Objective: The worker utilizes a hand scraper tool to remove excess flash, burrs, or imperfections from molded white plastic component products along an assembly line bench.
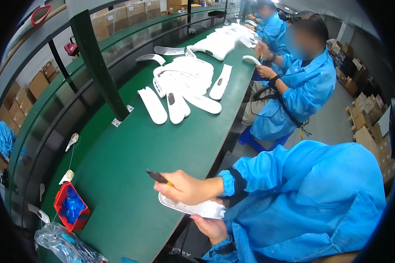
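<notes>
My right hand is closed round a slim black-and-yellow hand tool; its black end sticks up past the thumb side, and its working end is hidden. Below it lies a long white plastic shell with a perforated, rounded end. My left hand grips this shell from beneath, near the table's edge. The shell's inner side faces up, with the right hand over its perforated part. Black bands circle my blue-sleeved wrists.
On the green table, several white shells are heaped farther off. A red bin with blue pieces stands left, beside a clear plastic bag. A green post rises from the table. Co-workers sit along the right edge.
</notes>
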Motion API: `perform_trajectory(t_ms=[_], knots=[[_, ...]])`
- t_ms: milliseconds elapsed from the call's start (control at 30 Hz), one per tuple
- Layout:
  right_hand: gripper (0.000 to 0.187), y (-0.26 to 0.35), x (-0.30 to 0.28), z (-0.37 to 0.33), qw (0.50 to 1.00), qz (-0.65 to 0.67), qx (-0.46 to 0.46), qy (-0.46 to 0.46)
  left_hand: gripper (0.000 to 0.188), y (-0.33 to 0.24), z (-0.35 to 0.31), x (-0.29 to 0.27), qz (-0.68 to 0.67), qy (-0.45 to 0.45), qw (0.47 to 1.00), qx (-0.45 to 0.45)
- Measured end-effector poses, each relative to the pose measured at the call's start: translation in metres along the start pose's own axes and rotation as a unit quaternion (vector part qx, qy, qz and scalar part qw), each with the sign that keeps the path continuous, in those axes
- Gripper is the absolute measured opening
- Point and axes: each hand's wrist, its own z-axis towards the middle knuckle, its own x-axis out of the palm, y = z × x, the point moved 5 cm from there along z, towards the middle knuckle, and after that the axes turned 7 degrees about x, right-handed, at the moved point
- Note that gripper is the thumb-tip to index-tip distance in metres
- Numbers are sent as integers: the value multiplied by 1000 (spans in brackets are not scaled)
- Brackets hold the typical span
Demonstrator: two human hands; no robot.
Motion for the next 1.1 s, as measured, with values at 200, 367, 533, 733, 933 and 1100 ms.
perform_trajectory(t_ms=[200,367,533,733,933,1100], knots=[[23,-9,-2,10,995,85,41,18,48,-7,-28,-3,259,105,958,70],[26,-11,0,17,990,134,26,31,34,-7,-26,-4,304,47,948,81],[27,14,-2,6,994,97,-17,45,35,-17,-9,-3,371,-69,923,80],[32,16,-2,-14,998,8,-25,62,36,-13,-1,-2,344,-74,927,133],[34,5,5,-14,997,-3,-23,69,50,-12,0,-8,377,-65,909,164],[34,3,6,-15,997,-10,-37,68,53,-9,1,-11,382,-61,906,172]])
